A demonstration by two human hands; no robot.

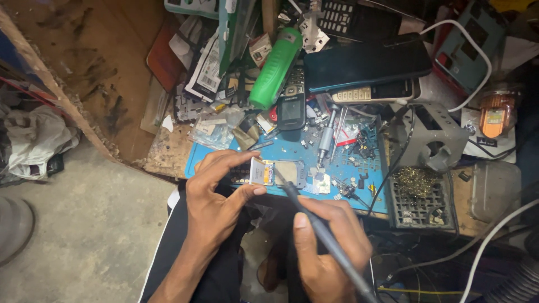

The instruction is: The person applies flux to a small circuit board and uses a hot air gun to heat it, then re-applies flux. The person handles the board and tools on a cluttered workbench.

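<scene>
My left hand [216,193] pinches a small phone circuit board [261,171] between thumb and fingers, holding it upright over the front edge of a blue work mat [342,160]. My right hand [328,247] grips a dark soldering iron [314,224] like a pen. Its tip touches the right side of the small board. An open phone frame [289,173] lies flat on the mat just behind the board.
A grey iron stand [435,143] with brass wool [414,180] sits to the right. A green cylinder [275,67], several phones [368,64] and loose parts crowd the back of the bench. Cables run along the right. Concrete floor lies to the left.
</scene>
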